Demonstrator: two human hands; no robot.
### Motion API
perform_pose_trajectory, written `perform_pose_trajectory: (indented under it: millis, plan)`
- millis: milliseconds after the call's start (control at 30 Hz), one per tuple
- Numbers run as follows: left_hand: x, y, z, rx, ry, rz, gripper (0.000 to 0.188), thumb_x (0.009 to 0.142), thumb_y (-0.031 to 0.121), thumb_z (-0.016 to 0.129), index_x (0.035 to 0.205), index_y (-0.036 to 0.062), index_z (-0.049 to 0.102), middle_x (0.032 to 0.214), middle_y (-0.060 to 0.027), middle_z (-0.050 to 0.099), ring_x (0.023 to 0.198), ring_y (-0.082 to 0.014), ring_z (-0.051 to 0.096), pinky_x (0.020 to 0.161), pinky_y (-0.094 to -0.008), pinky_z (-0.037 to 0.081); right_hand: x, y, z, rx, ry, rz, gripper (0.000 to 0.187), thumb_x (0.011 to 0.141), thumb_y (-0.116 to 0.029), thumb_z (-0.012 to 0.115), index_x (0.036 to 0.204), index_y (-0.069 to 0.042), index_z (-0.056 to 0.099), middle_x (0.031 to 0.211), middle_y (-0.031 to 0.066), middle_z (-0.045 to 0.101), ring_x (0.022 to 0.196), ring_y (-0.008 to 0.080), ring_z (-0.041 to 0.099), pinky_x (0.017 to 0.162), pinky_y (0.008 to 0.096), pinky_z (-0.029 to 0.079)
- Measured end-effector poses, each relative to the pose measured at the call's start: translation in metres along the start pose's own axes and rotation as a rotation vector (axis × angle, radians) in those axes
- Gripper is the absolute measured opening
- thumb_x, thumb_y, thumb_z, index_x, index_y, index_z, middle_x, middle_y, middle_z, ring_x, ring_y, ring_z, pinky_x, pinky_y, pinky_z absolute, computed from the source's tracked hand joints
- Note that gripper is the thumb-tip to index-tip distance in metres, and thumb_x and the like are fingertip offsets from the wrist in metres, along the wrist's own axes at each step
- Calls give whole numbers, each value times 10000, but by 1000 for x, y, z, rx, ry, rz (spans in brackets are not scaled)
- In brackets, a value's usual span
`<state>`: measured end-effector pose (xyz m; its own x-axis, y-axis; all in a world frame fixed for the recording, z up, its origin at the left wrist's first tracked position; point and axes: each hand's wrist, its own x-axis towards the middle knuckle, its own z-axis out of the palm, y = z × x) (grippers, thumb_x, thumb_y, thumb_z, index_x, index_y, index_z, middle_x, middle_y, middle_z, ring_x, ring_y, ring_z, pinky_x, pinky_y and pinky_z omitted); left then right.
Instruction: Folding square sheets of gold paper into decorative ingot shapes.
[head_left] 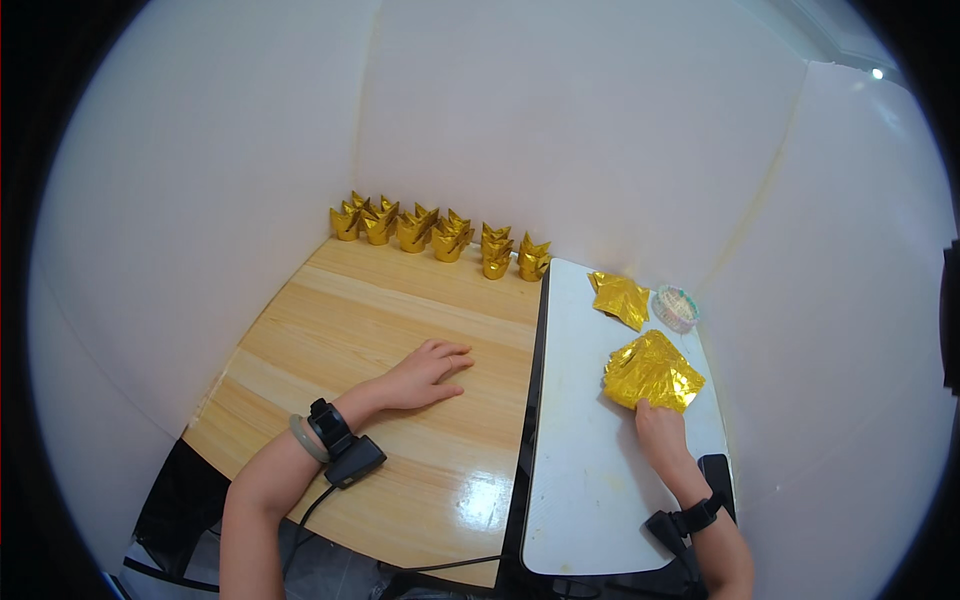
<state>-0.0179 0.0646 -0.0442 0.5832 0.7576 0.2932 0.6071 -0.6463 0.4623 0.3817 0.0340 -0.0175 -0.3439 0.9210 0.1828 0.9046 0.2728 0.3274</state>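
Observation:
My left hand (424,374) rests over the wood-grain table with its fingers spread and nothing in it. On the white table to the right, the fingers of my right hand (662,435) are closed at the near corner of a stack of shiny gold foil sheets (655,368). How many sheets they grip is hidden. Just beyond lies a smaller pile of gold foil pieces (621,300). Several folded gold foil cups with pointed rims (447,240) stand in short rows along the far edge of the wood-grain table.
A round clear container with small pale sticks (676,308) sits at the white table's far right. The wood-grain table (400,320) and white table (585,450) meet along a dark gap. Pale walls (560,120) enclose them. A black device (357,461) with a cable is strapped to my left wrist.

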Motion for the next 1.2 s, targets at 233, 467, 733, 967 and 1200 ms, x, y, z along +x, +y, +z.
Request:
perform_pose_trajectory:
  millis: [233,467,733,967,1200]
  plan:
    - [-3,-3,2,3,10,-9,483,832,261,628,1244,38,512,1349,-163,441,1237,-334,370,1050,-401,298,-2,12,-40,245,58,51,144,853,-122,521,783,-38,615,645,175,609,644,343,626,584,417,497]
    - [1,13,-7,-317,60,-164,483,879,293,592,1267,27,482,1336,-143,456,1157,-276,474,992,-362,367,30,-18,-94,1669,248,244,196,931,-223,541,925,-50,634,750,12,649,646,107,614,541,275,444]
    - [14,22,-17,-1177,237,-512,706,886,258,599,1415,22,196,1280,-106,447,1008,-186,554,857,-311,463,66,-87,-32,1930,-214,249,292,903,-122,567,1165,4,539,914,52,664,791,94,624,685,220,494]
    - [9,3,-33,-123,276,-272,470,811,134,651,1233,20,476,1177,-94,508,972,-182,548,820,-293,471,71,-121,-33,1629,48,134,493,794,-5,583,1267,-17,448,1315,185,471,1178,244,497,948,315,433]
    - [-2,13,-35,-306,-319,-22,242,827,67,601,1067,39,595,1077,-58,588,1001,-152,551,874,-270,438,67,-95,-48,1055,-205,-590,609,633,-18,551,1235,-86,492,1388,185,381,1341,383,248,1119,432,197]
